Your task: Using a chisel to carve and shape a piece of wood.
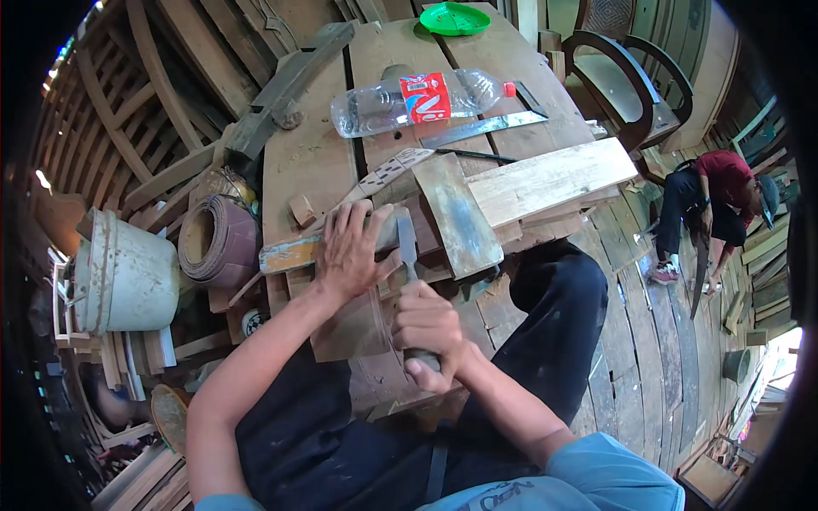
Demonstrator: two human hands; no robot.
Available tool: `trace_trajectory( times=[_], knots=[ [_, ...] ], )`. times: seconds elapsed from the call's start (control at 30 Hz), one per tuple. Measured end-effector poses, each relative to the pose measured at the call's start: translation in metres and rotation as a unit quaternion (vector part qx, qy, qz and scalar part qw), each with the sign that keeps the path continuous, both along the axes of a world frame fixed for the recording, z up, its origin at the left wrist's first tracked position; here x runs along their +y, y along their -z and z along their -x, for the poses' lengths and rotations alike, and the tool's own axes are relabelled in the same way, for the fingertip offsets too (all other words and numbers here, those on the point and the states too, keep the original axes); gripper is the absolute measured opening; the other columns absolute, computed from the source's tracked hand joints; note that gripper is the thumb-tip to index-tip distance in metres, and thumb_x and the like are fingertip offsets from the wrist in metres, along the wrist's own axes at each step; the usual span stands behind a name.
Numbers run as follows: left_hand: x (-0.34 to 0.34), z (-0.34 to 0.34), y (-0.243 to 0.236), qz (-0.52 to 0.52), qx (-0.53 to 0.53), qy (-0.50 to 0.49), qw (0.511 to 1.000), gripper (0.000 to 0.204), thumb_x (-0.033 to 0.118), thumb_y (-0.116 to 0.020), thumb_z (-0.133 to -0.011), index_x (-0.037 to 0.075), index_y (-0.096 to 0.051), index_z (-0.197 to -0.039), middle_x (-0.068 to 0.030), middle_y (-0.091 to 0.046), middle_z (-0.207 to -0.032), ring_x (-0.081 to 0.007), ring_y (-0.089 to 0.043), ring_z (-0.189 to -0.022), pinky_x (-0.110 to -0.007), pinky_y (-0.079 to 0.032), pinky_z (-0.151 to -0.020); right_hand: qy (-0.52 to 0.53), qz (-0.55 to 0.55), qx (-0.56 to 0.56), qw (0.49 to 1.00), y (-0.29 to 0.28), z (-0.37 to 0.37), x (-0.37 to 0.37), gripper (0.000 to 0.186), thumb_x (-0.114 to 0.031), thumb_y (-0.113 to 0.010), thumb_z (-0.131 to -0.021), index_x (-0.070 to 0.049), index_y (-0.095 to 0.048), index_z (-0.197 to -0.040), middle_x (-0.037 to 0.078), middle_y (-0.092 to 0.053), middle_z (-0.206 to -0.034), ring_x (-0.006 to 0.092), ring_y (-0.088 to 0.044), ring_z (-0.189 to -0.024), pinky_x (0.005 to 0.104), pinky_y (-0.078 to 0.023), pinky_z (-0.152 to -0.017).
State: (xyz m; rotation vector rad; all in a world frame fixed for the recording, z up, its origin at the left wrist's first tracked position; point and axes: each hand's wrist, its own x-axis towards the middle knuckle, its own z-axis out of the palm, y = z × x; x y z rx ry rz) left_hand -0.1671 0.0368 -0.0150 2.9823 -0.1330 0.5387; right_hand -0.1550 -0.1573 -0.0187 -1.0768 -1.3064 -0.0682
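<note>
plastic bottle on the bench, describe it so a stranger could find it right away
Start at the wooden workbench ahead of the person. Toward its far end, just before the green plate, the clear plastic bottle lies on its side. Its red label and red cap set it apart from the wood around it.

Ahead of your hands, a grey flat sharpening slab (458,213) and pale wooden plank (552,177) block the right, a clear plastic bottle (417,100) lies across the far bench (311,157), whose left strip stays passable.
</note>
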Motion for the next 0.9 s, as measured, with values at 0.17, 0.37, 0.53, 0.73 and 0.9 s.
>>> trace_trajectory(
  times=[0.17,0.37,0.53,0.73,0.9],
  knots=[
    [-0.001,0.004,0.005,-0.013,-0.003,-0.009,1.0,0.065,0.048,-0.069,-0.079,0.009,-0.053,-0.128,-0.015,-0.05,-0.115,-0.0353,-0.048,-0.108,-0.048,-0.039,-0.093,-0.025,-0.002,0.002,1.0,0.001,0.013,-0.009,0.027,-0.027,-0.058,-0.063,-0.006,-0.043,-0.061,0.008,-0.037,-0.062,0.0295,-0.042,-0.059,0.0427,-0.037,-0.065],
    [0.001,0.003,0.005,-0.003,-0.007,-0.008,1.0,0.065,0.047,-0.071,-0.078,0.009,-0.053,-0.128,-0.0146,-0.051,-0.115,-0.0352,-0.049,-0.107,-0.047,-0.039,-0.093,-0.012,-0.008,-0.01,1.0,0.005,0.012,-0.001,0.028,-0.028,-0.059,-0.062,-0.005,-0.042,-0.062,0.009,-0.035,-0.061,0.0292,-0.041,-0.058,0.0418,-0.036,-0.064],
    [0.001,-0.001,-0.002,-0.003,-0.02,0.007,1.0,0.065,0.042,-0.074,-0.077,0.008,-0.053,-0.128,-0.0143,-0.051,-0.114,-0.0351,-0.048,-0.107,-0.047,-0.039,-0.094,-0.008,-0.04,0.005,0.999,0.001,0.0,0.005,0.028,-0.028,-0.058,-0.064,-0.005,-0.042,-0.061,0.009,-0.035,-0.061,0.0293,-0.041,-0.058,0.042,-0.037,-0.066],
    [0.0,0.002,0.003,-0.021,-0.014,-0.003,1.0,0.064,0.05,-0.067,-0.081,0.008,-0.053,-0.128,-0.0141,-0.051,-0.113,-0.0344,-0.049,-0.106,-0.046,-0.04,-0.092,-0.022,0.01,-0.01,1.0,0.007,0.014,-0.008,0.029,-0.029,-0.059,-0.062,-0.006,-0.042,-0.061,0.009,-0.036,-0.061,0.0299,-0.041,-0.06,0.0433,-0.037,-0.067],
    [-0.001,0.0,0.0,0.001,0.018,-0.002,1.0,0.067,0.054,-0.065,-0.082,0.009,-0.051,-0.129,-0.0144,-0.05,-0.114,-0.034,-0.048,-0.111,-0.05,-0.038,-0.096,0.002,-0.006,0.001,1.0,-0.002,0.0,0.006,0.028,-0.029,-0.059,-0.061,-0.006,-0.043,-0.063,0.009,-0.036,-0.062,0.0298,-0.042,-0.059,0.0424,-0.038,-0.067]
  ],
)
